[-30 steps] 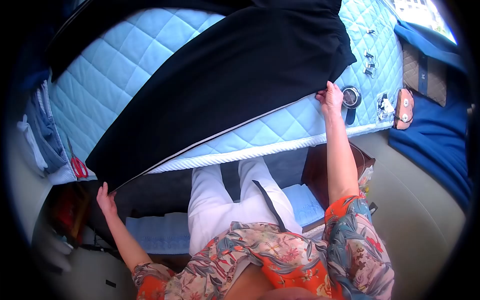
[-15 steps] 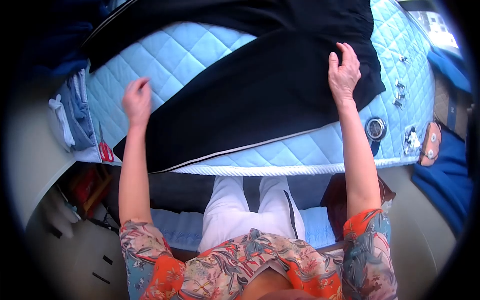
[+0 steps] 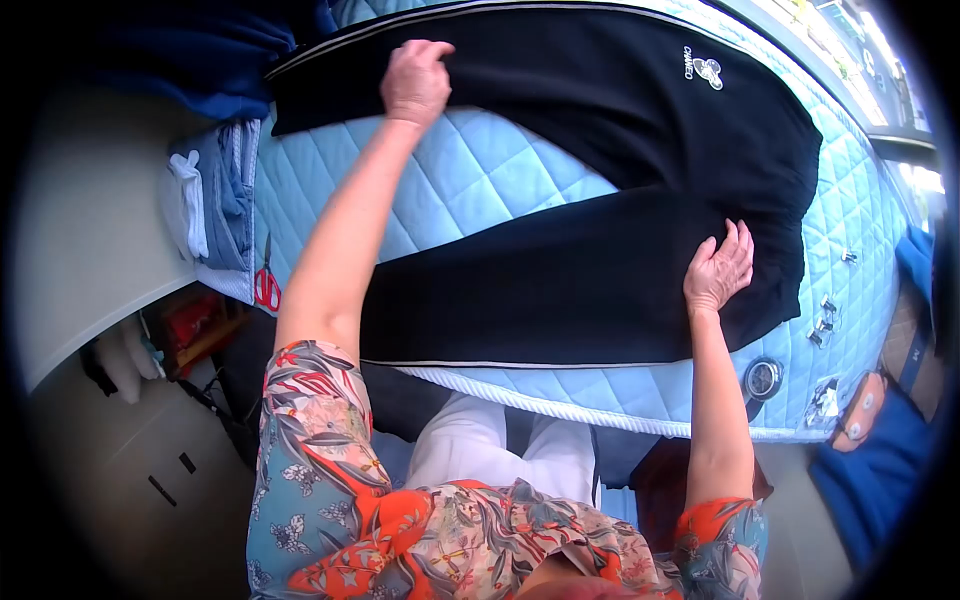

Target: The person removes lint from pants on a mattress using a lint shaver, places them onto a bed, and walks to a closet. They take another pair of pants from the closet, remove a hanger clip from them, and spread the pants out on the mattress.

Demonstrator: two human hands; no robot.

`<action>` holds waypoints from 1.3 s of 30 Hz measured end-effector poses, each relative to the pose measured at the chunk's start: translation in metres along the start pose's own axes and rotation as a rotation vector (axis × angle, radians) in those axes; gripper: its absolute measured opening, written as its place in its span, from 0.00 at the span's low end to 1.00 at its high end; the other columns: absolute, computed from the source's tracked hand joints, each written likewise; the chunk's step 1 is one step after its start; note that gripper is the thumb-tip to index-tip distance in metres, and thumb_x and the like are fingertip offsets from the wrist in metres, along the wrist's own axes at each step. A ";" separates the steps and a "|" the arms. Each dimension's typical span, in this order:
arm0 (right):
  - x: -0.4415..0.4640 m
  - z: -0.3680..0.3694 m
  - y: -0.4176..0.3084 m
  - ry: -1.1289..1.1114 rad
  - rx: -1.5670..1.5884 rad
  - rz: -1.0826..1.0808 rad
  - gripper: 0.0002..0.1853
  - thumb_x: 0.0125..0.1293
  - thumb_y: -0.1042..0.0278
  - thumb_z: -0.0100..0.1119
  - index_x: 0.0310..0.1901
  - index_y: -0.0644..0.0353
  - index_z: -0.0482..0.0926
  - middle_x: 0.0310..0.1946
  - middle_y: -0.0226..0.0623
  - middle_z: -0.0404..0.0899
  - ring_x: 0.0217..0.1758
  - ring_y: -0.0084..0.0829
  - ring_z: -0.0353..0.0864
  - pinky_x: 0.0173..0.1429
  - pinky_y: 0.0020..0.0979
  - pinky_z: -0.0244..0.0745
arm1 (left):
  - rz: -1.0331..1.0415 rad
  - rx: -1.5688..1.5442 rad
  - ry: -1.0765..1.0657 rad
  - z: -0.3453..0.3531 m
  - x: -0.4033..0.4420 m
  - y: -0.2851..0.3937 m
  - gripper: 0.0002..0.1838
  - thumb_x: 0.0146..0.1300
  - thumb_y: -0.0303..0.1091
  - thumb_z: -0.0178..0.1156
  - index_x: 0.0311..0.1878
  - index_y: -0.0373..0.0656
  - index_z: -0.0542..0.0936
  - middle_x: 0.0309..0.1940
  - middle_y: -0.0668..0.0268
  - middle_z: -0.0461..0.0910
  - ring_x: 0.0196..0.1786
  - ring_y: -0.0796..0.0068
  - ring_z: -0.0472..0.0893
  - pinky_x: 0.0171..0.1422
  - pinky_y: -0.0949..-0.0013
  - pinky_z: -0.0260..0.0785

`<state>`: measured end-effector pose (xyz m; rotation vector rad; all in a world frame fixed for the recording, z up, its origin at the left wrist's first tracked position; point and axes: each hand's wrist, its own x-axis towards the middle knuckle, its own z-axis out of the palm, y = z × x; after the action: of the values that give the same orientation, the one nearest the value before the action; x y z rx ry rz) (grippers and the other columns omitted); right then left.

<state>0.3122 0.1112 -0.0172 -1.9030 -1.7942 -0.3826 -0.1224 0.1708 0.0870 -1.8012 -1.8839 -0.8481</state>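
Black trousers (image 3: 560,270) with white side piping lie spread over a light blue quilted cover (image 3: 480,180). A white logo (image 3: 708,73) shows near the waist end. My left hand (image 3: 416,82) is over the far leg, its fingers bent and apart, holding nothing. On the upper part of the near leg, close to the waistband, my right hand (image 3: 720,265) rests palm down with fingers apart.
Red-handled scissors (image 3: 267,288) lie at the left edge. On the right are metal clips (image 3: 824,318), a round dark object (image 3: 762,379), a clear packet (image 3: 823,402) and an orange-pink pouch (image 3: 859,411). Folded cloths (image 3: 215,205) sit at left.
Both hands have let go of the near leg's edge. My left hand has moved across to the far leg, my right hand up onto the fabric. The view has shifted, showing more of the trousers.
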 end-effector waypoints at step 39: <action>-0.006 -0.005 0.014 -0.027 0.036 -0.009 0.24 0.57 0.62 0.49 0.57 0.53 0.67 0.62 0.32 0.61 0.67 0.35 0.56 0.65 0.43 0.48 | 0.593 -0.107 -0.243 0.000 0.006 0.092 0.16 0.47 0.25 0.62 0.42 0.50 0.80 0.32 0.69 0.72 0.37 0.70 0.75 0.41 0.71 0.72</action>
<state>0.3262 0.1035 -0.0177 -1.8851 -1.8156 -0.3270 -0.0320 0.1737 0.1048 -2.4346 -1.3080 -0.5358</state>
